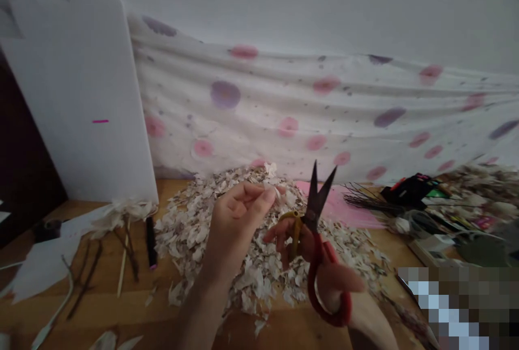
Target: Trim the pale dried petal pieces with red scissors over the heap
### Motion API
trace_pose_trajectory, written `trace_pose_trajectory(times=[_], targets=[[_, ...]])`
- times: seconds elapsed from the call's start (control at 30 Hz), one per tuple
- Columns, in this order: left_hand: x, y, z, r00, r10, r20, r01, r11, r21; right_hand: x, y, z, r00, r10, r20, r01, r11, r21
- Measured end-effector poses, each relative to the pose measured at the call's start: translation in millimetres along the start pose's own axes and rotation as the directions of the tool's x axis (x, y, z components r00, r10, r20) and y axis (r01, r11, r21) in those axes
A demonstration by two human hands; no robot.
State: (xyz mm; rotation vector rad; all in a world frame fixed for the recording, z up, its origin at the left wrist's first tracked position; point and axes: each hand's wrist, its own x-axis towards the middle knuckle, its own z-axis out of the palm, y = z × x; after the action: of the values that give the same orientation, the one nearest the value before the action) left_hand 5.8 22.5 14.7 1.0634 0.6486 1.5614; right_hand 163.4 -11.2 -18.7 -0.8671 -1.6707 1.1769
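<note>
One pale scrap [278, 193] is pinched by the left hand [238, 215], fingers closed, above the flakes [182, 242]; just right of it, scissors [312, 219] point up and away, blades parted, loops held in the right hand [307, 247], fingers curled.

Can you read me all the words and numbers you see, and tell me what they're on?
There are none I can read.
White board: just a pink line, no letters.
Scissors: no writing that I can make out.
Black pen: too blurred to tell.
Pixelated corner: can't be read.
</note>
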Motion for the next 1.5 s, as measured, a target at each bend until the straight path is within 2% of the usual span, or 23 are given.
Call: trace_pose_trajectory(times=[0.1,0.2,0.3,0.43,0.53,0.8,1.03,1.2,1.33,1.5], targets=[[-5.2,4.6,5.7,0.993,0.082,-0.082,-0.074,0.993,0.092,-5.5,-0.1,3.2,1.000,0.000,0.020,0.004,0.982,-0.189],[-9.4,6.9,8.4,0.993,0.097,-0.071,-0.086,0.986,0.143,-4.4,-6.9,7.4,0.999,0.012,-0.030,-0.022,0.936,-0.353],[-11.5,6.3,8.8,0.991,0.110,-0.073,-0.095,0.978,0.183,-1.8,-11.9,9.4,0.998,0.021,-0.057,-0.044,0.895,-0.443],[-13.8,4.6,9.2,0.994,0.082,-0.075,-0.067,0.979,0.192,-0.6,-14.6,10.1,1.000,-0.002,-0.023,-0.009,0.892,-0.452],[-15.0,5.2,9.1,0.996,0.059,-0.070,-0.044,0.978,0.202,-0.4,-16.1,10.7,0.999,0.025,-0.026,-0.034,0.883,-0.468],[-11.2,9.4,5.5,0.998,0.065,-0.017,-0.060,0.977,0.206,2.3,-11.9,8.8,0.999,0.019,-0.050,-0.042,0.852,-0.521],[-9.7,5.5,8.0,0.996,0.073,-0.053,-0.064,0.986,0.157,-0.1,-12.1,5.8,0.993,0.101,-0.064,-0.120,0.818,-0.563],[-11.2,3.5,8.3,0.996,0.068,-0.059,-0.057,0.983,0.173,-0.9,-14.0,5.2,0.994,0.103,-0.047,-0.111,0.813,-0.572],[-8.5,1.9,7.3,0.995,0.077,-0.055,-0.070,0.991,0.116,-1.0,-16.7,4.0,0.991,0.128,-0.032,-0.123,0.810,-0.573],[-6.1,1.3,6.3,0.994,0.077,-0.075,-0.069,0.993,0.098,3.8,-20.3,4.7,0.984,0.176,-0.022,-0.150,0.758,-0.635]])
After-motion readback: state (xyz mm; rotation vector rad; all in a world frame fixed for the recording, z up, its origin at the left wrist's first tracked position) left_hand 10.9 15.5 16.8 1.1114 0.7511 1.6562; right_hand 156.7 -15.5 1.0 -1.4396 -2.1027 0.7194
